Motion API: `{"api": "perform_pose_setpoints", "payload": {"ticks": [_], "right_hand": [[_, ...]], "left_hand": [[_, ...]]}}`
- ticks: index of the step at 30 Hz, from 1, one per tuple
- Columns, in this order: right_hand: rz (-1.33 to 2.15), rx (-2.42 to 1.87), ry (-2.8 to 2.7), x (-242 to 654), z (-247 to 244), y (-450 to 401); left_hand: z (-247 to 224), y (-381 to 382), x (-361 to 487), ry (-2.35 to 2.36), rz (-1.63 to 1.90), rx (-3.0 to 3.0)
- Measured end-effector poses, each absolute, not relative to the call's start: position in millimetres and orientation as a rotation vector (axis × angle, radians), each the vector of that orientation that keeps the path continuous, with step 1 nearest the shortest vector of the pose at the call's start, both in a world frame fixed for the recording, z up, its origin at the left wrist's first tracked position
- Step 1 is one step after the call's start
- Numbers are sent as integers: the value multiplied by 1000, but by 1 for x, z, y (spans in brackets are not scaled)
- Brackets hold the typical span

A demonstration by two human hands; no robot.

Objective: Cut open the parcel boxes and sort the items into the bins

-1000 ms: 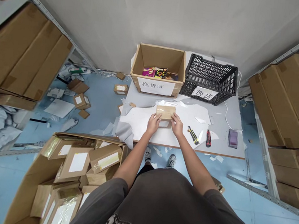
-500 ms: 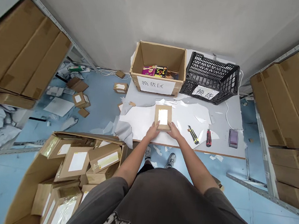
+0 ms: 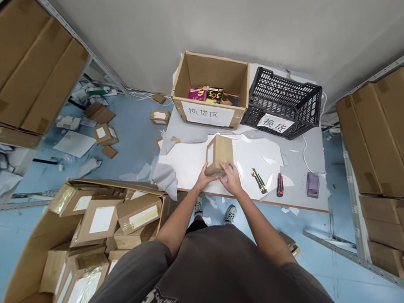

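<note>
A small brown cardboard box (image 3: 223, 151) with a white label on its left-facing side is held over the near part of the table, tilted. My left hand (image 3: 205, 177) grips its lower left edge, and my right hand (image 3: 231, 177) is on its near right side, fingers against the cardboard. Right of the hands lie a yellow-and-black utility knife (image 3: 259, 180) and a red-and-black utility knife (image 3: 280, 185). Beneath the box are white paper sheets (image 3: 183, 155) on the table (image 3: 308, 154).
At the table's back stand an open carton (image 3: 181, 82) with several small packages and a black plastic crate (image 3: 285, 102). A purple phone-like item (image 3: 313, 185) lies at right. Below left, a large carton (image 3: 33, 249) holds several boxes. Shelves with cartons (image 3: 388, 135) flank both sides.
The box has been turned in my hands: its white label, facing up before, now faces left. My right hand has shifted onto the box's near right side.
</note>
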State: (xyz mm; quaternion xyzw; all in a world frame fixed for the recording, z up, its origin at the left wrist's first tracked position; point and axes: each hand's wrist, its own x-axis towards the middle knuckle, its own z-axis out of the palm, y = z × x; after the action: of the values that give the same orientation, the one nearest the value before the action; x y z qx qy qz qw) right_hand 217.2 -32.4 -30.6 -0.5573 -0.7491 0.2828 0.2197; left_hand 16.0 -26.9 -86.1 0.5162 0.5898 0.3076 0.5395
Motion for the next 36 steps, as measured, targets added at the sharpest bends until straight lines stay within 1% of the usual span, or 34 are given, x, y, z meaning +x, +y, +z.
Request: {"api": "perform_pose_setpoints", "payload": {"ticks": [2, 4, 7, 9, 15, 17, 19, 21, 23, 26, 29, 31, 33, 36], "right_hand": [[781, -1591, -2127, 215, -28, -38], [865, -1731, -2111, 216, -37, -46], [1058, -1845, -2040, 221, -57, -58], [1099, -1836, -2010, 223, -66, -62], [1086, -1737, -2149, 242, -57, -51], [990, -1863, -2093, 270, -54, -49], [889, -2127, -1942, 308, -54, -49], [852, -2395, -1776, 345, -61, -50], [876, -2569, -1667, 374, -73, -49], [885, -2677, -1604, 395, -95, -41], [906, -2631, -1557, 401, -109, -33], [953, -2552, -1512, 404, -109, -30], [978, -2482, -1483, 406, -100, -27], [974, -2390, -1472, 397, -73, -14]], "left_hand": [[-90, -35, 11, 1503, 702, 1219], [-92, -43, 6, 1609, 653, 1309], [-86, -49, 1, 1578, 555, 1537], [-78, -47, -1, 1530, 475, 1659], [-45, -30, 2, 1426, 171, 2056], [-37, -23, 2, 1428, 62, 2104], [-29, -12, 1, 1430, 8, 2124], [-23, 8, -3, 1427, 28, 2136], [-20, 38, -8, 1447, 85, 2146], [-26, 95, -15, 1419, 80, 2132], [-43, 142, -22, 1272, 38, 2023], [-56, 157, -25, 1248, 68, 1963], [-64, 155, -26, 1294, 120, 1933], [-68, 126, -18, 1481, 199, 1867]]}}
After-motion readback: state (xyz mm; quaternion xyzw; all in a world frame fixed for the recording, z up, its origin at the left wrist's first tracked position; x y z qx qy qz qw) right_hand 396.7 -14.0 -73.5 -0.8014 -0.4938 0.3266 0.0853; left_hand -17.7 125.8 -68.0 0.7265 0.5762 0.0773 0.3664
